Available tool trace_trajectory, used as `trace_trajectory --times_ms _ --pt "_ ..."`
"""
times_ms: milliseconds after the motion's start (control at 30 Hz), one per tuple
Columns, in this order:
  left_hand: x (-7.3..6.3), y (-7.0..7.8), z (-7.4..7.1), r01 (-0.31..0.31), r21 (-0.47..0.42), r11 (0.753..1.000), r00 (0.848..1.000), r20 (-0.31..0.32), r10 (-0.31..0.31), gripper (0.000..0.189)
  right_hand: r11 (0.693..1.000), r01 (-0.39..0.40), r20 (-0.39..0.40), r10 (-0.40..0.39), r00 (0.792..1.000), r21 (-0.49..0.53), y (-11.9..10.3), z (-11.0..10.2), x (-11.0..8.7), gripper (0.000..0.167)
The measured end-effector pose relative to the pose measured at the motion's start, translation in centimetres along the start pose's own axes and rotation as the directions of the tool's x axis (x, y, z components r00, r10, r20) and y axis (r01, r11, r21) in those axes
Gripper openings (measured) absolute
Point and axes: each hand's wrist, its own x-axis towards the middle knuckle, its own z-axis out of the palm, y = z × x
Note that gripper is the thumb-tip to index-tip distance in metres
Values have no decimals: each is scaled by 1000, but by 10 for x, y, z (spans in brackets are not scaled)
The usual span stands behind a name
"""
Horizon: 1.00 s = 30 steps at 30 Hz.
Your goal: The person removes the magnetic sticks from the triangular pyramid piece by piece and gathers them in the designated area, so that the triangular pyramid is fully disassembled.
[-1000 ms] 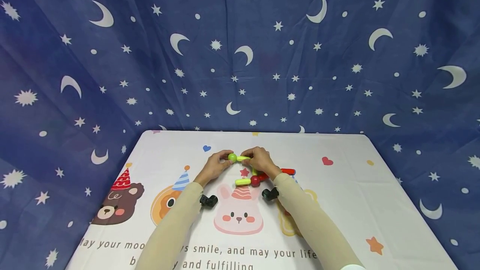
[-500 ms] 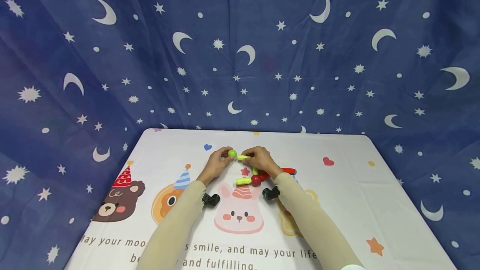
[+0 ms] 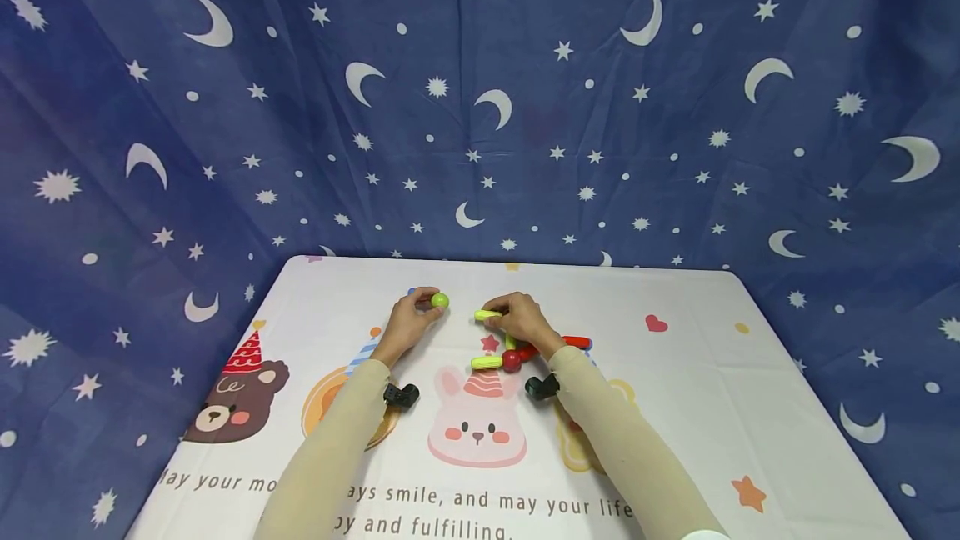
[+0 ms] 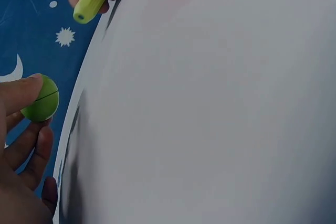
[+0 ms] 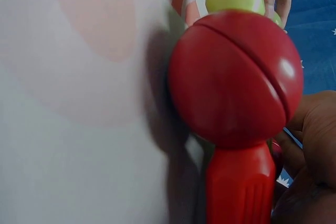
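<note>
My left hand (image 3: 407, 325) pinches a lime-green ball (image 3: 440, 301) between thumb and fingers; a thin seam crosses the ball (image 4: 44, 100) in the left wrist view. To its right, my right hand (image 3: 522, 319) grips a yellow-green rod (image 3: 484, 315), its bare end facing the left hand. That end shows a small dark centre on the rod (image 4: 88, 8) in the left wrist view. Below the right hand, a red ball (image 3: 512, 361) joins a yellow-green rod (image 3: 486, 363) and a red rod (image 5: 240, 187). Another yellow-green rod (image 3: 511, 342) runs from this ball towards the right hand, which hides part of the assembly.
A white tablecloth (image 3: 675, 390) with printed cartoon animals and lettering covers the table. Behind it hangs a blue curtain (image 3: 480, 190) with moons and stars. A red rod end (image 3: 577, 342) sticks out beyond the right wrist. Each wrist wears a small black camera (image 3: 401, 396).
The lime-green ball has come apart from the end of the yellow-green rod. My left hand has carried it left, widening the gap. The right hand has stayed almost still.
</note>
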Motion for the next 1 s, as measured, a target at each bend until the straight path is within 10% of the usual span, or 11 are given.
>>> trace_trajectory --times_ms 500,1000 --pt "2 -14 -39 45 90 995 999 -32 -42 43 1000 -17 17 17 1000 10 3 0 1 22" --pt "5 -24 -42 51 197 979 997 -65 -39 45 999 4 8 -4 1000 36 3 -1 0 22"
